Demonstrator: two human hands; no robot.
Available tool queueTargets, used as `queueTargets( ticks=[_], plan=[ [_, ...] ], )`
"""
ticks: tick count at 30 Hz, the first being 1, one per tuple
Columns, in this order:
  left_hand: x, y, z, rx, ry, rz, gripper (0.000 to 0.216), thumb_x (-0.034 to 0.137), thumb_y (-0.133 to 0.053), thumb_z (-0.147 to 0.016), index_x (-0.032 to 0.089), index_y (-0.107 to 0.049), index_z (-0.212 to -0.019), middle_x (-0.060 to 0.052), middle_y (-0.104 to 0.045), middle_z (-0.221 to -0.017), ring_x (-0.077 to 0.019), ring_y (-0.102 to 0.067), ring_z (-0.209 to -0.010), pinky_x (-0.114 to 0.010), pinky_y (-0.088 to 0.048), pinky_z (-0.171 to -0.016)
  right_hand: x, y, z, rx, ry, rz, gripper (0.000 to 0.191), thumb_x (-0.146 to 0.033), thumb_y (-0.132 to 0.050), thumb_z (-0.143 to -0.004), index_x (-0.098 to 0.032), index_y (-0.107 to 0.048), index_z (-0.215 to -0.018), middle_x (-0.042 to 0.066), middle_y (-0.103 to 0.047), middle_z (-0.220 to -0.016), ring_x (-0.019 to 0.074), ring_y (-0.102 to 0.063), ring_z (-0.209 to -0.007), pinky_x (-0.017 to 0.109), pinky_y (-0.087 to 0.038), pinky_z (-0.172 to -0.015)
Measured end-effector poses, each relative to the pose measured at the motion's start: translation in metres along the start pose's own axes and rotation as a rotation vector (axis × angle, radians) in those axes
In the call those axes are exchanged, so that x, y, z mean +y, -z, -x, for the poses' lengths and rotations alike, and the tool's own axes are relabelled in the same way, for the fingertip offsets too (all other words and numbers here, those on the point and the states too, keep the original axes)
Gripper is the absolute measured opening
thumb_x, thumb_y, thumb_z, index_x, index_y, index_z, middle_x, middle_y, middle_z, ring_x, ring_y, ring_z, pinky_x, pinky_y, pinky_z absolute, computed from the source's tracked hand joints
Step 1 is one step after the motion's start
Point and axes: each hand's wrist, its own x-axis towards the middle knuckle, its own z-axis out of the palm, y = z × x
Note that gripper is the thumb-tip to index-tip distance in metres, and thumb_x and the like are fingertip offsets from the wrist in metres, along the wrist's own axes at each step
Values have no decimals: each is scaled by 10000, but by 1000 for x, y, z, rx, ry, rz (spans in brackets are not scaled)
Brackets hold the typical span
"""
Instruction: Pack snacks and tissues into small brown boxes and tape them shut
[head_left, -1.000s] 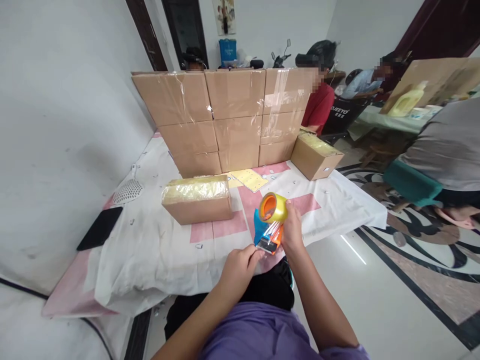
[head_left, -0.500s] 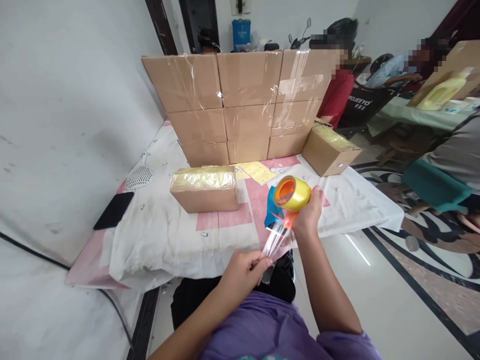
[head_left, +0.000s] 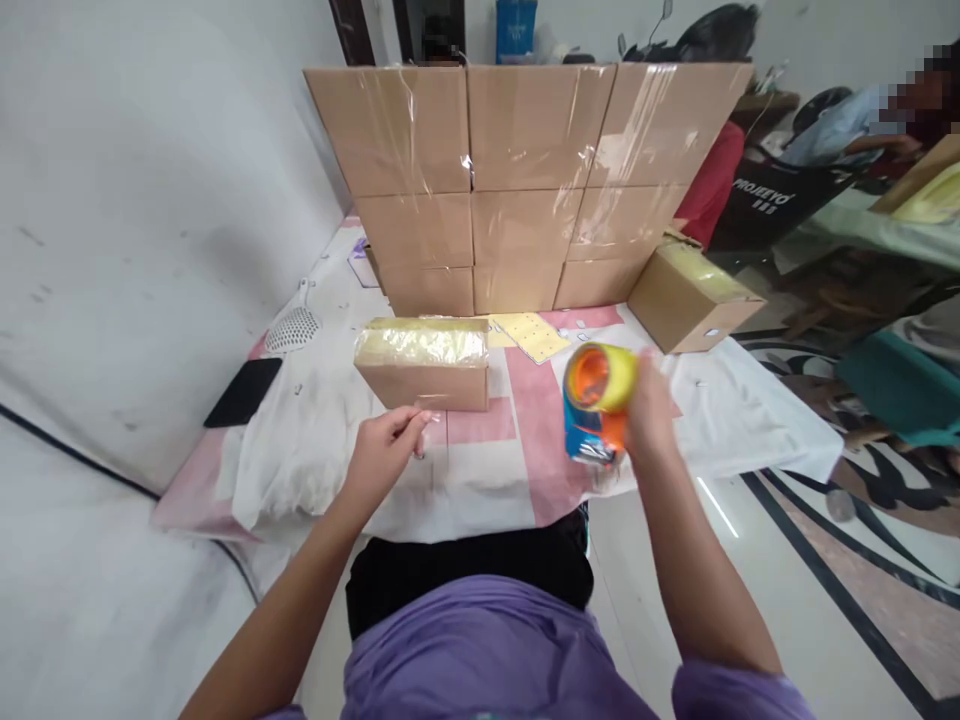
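My right hand (head_left: 651,415) grips a blue and orange tape dispenser (head_left: 594,405) that carries a yellow tape roll, held upright over the near right part of the cloth. My left hand (head_left: 384,448) hovers with its fingers loosely apart and nothing in it, just in front of a small cardboard box (head_left: 422,364) whose top is covered in yellowish tape. That box lies on the white and pink cloth (head_left: 480,470) in front of me.
A wall of stacked taped cartons (head_left: 525,180) stands at the back of the cloth. Another small box (head_left: 694,297) sits at the right, a yellow sheet (head_left: 529,336) in the middle, a black phone (head_left: 244,391) and white strainer (head_left: 292,327) at the left. Other people sit at the far right.
My left hand has let go of the pulled tape strip and moved left and forward to the small box. The dispenser in my right hand has swung upright, slightly lower.
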Motion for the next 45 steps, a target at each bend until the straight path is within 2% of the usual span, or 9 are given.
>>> queueTargets(
  ticks=[9, 13, 16, 23, 29, 33, 38, 41, 45],
  plan=[
    [29, 0, -43, 35, 55, 320, 276, 410, -644, -909, 171, -736, -808, 33, -546, -508, -111, -518, -506, -229, -399, -536, -21, -45, -55, -112, 257, 723, 462, -646, -699, -810, -189, -628, -809, 196, -720, -923, 408, -630, -1073, 516, -478, -922],
    [44, -7, -38, -5, 45, 274, 285, 429, -647, -920, 179, -725, -807, 42, -558, -522, -109, -534, -505, -228, -410, -537, -64, -93, -9, -658, 744, 487, 374, -487, -723, -863, -244, -684, -1144, 101, -710, -1200, 303, -634, -1116, 450, -485, -964],
    [49, -7, -34, -10, 41, 216, 325, 450, -597, -961, 181, -714, -822, 40, -569, -550, -111, -549, -538, -232, -421, -564, -78, -151, 16, -923, 835, 449, 81, -291, -664, -931, -221, -703, -917, 69, -728, -1005, 262, -614, -1032, 408, -456, -913],
    [25, 36, -32, 192, 328, 48, 743, 558, -666, -913, 147, -493, -1507, 77, -577, -525, -134, -490, -483, -256, -406, -519, -91, -197, -19, -893, 682, 359, 269, -253, -583, -951, -209, -620, -689, 21, -656, -762, 201, -576, -844, 335, -420, -789],
    [15, 39, -36, 851, -323, -170, 354, 278, -664, -942, 212, -616, -1287, -76, -726, -1084, -209, -692, -945, -326, -525, -739, -118, -190, -41, -1095, 378, 255, 365, -493, -641, -921, -205, -683, -700, -16, -541, -615, 121, -426, -572, 268, -336, -574],
    [11, 25, -48, 792, -795, -389, 454, 177, -651, -910, 227, -574, -1354, -106, -700, -1253, -278, -680, -1169, -433, -551, -931, -103, -211, -33, -1258, 343, 289, 371, -501, -636, -915, -200, -689, -705, 9, -602, -682, 144, -507, -633, 277, -392, -608],
    [-2, -2, -67, 218, -694, -647, 375, 241, -569, -1002, 189, -617, -1370, -101, -734, -1307, -264, -696, -1216, -421, -460, -1083, -55, -253, -52, -859, 729, 799, 343, -420, -885, -707, -183, -666, -824, 111, -630, -1042, 281, -577, -989, 410, -472, -870],
    [-11, -10, -70, 217, -652, -652, 356, 203, -558, -1009, 187, -629, -1358, -96, -721, -1335, -257, -683, -1247, -412, -454, -1089, -41, -255, -108, -548, 748, 949, 535, -369, -896, -696, -135, -628, -1095, 215, -552, -1267, 370, -526, -1152, 502, -435, -979],
    [-19, -11, -65, 188, -678, -673, 459, 209, -570, -1006, 186, -555, -1464, -117, -663, -1421, -279, -624, -1333, -446, -407, -1163, -21, -200, -209, -435, 631, 808, 134, -154, -658, -835, -153, -656, -969, 194, -625, -1224, 321, -558, -1117, 470, -401, -1024]
  ],
)
